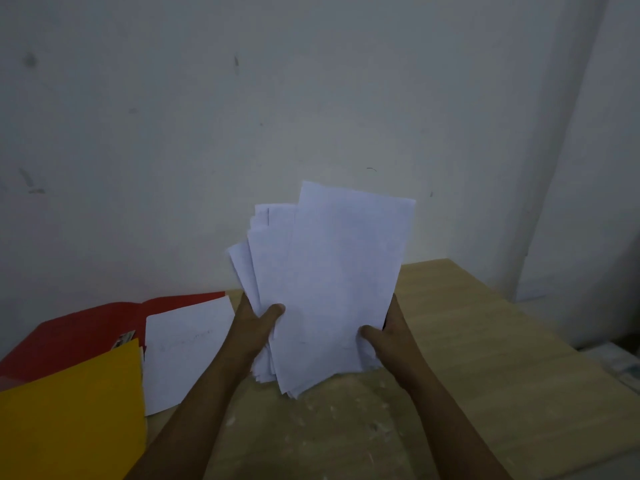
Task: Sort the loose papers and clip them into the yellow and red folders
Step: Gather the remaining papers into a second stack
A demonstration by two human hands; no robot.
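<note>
Above the table (485, 341), both hands grip the upright paper stack (329, 289).

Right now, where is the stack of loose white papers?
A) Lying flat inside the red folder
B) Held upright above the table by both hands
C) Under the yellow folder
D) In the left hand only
B: the left hand and right hand both grip the fanned stack of papers above the table.

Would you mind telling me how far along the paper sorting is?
Early. Done: one white sheet lies in the open red folder. In hand: left hand and right hand hold the uneven paper stack. Left: sorting it, filling the yellow folder, clipping.
</note>
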